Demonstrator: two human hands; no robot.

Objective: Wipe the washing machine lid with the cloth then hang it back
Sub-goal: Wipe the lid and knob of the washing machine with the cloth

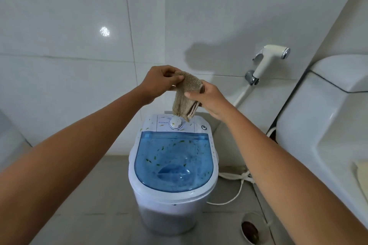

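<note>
White-tiled bathroom wall point(79, 16) behind. Small white plastic washing machine point(171, 205) on the floor, translucent blue lid point(173, 161) closed. Left hand point(159, 83) and right hand point(207, 97) both pinch the beige ribbed cloth point(185, 97), held above the machine's control dial point(176, 122).

Cloth point(186, 95) – coarse ribbed beige weave; lid point(173, 162) – glossy translucent blue plastic; wall tiles point(69, 16) glossy white.

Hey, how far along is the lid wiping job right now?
Done: nothing visibly; specks dot the blue lid. In hand: the left hand and right hand both grip the folded tan cloth above the control dial, clear of the lid. Left: wiping, then hanging the cloth back.
</note>
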